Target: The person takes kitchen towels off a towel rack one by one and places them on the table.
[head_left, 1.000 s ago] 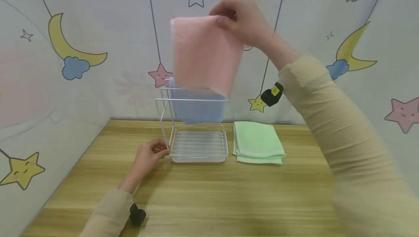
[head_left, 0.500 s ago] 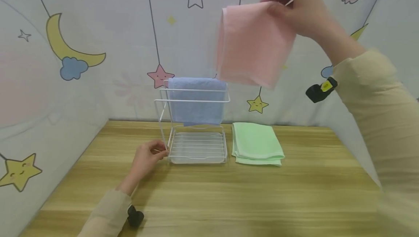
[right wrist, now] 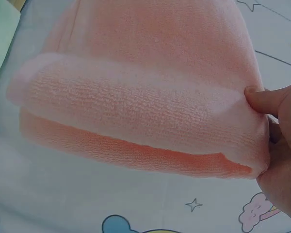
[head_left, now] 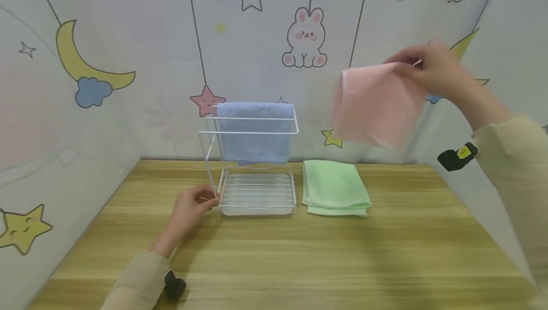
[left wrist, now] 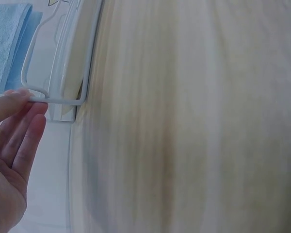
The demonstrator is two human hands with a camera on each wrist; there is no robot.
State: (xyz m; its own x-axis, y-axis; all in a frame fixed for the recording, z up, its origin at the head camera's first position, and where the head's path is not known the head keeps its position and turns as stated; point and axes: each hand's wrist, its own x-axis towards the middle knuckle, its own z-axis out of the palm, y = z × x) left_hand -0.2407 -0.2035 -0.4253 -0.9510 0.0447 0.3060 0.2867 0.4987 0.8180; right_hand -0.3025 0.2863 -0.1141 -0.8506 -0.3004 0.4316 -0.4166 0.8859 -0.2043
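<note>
My right hand (head_left: 432,70) pinches a folded pink towel (head_left: 378,103) by its upper right corner, holding it in the air to the right of the rack. The right wrist view shows the thumb on the near face of the pink towel (right wrist: 150,107) and its folded layers. Low on the left side, my left hand (head_left: 192,205) pinches the wire frame of a white drying rack (head_left: 248,132); in the left wrist view thumb and fingers (left wrist: 26,145) meet on the wire. A blue towel (head_left: 257,141) hangs over the rack's rearmost bar. The two bars in front of it are bare.
A folded green towel (head_left: 336,186) lies on the wooden table (head_left: 274,262), just right of the rack. The rack's base holds a clear tray (head_left: 257,208) under a wire grid. Behind the table hangs a patterned backdrop (head_left: 171,62) with moons and stars.
The right hand has carried the pink towel from above the rack to the right, rising first and then lowering. The blue towel is now uncovered. My left hand keeps its hold on the rack.
</note>
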